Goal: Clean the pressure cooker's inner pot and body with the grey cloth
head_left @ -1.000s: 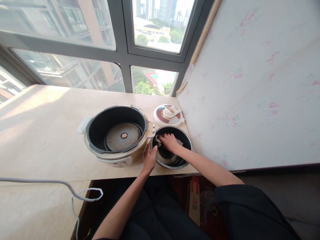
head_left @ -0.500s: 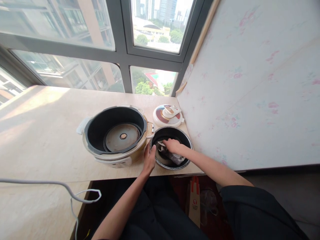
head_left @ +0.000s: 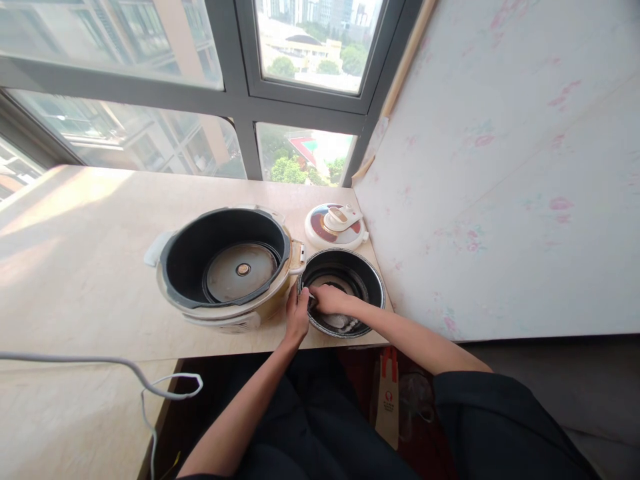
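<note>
Gripping pot by rim with left hand; clutching cloth inside with right hand; seemingly mid-wipe, not visibly finished.

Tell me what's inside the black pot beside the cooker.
Inside the black pot: the right hand, part of a pale, cloth-like piece, and some exposed wall and floor. Whatever lies beneath the hand, forearm and piece is covered.

From the inner pot, the cooker blocks nine o'clock, the lid twelve, the wall three. The right forearm crosses four; six lies open.
</note>
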A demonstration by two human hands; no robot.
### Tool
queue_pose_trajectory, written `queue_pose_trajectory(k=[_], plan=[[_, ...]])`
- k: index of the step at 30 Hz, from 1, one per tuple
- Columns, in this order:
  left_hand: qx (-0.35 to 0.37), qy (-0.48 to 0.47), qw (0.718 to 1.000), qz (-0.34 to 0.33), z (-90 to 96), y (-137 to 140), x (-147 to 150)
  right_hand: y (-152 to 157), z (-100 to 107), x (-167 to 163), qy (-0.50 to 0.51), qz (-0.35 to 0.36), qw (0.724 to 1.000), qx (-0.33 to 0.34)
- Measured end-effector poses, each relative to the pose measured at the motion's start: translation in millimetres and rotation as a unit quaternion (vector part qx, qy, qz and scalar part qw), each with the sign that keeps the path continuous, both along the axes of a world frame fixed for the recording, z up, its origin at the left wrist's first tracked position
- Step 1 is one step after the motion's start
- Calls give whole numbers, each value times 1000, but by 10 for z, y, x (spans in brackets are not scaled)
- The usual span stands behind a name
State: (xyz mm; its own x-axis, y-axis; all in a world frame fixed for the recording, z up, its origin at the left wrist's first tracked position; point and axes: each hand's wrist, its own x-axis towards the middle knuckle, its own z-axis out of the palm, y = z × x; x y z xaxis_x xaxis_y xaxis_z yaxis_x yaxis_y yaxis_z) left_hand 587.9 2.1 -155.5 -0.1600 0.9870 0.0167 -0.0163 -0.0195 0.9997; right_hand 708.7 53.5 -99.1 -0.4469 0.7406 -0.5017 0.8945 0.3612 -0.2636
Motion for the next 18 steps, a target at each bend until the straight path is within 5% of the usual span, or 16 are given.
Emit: queue_pose_trajectory(k=[18], plan=[[16, -3, 1000, -10, -50, -1, -51, 124, -65, -38, -34, -151, 985, 79]])
